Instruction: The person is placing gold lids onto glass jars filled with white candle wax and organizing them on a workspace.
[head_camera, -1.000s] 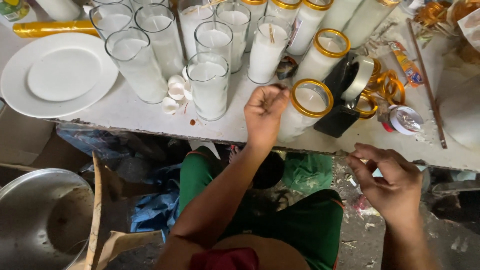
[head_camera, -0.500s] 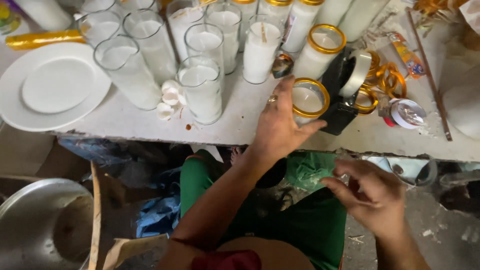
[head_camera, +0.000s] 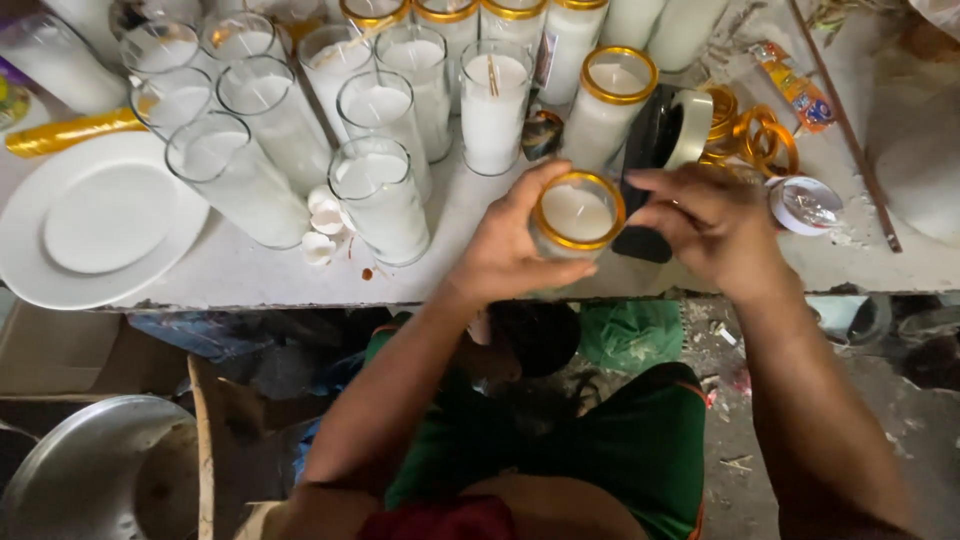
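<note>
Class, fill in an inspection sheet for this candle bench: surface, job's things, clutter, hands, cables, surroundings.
Surface: white table, stained near its front edge.
Job's things: gold-rimmed candle glass at the table edge; plain wax-filled glasses in rows behind.
Clutter: white plate, gold rings, tape roll.
Hands: left hand grips the gold-rimmed candle glass; right hand touches its rim.
Cables: nothing seen.
Surroundings: metal basin and cardboard below.
</note>
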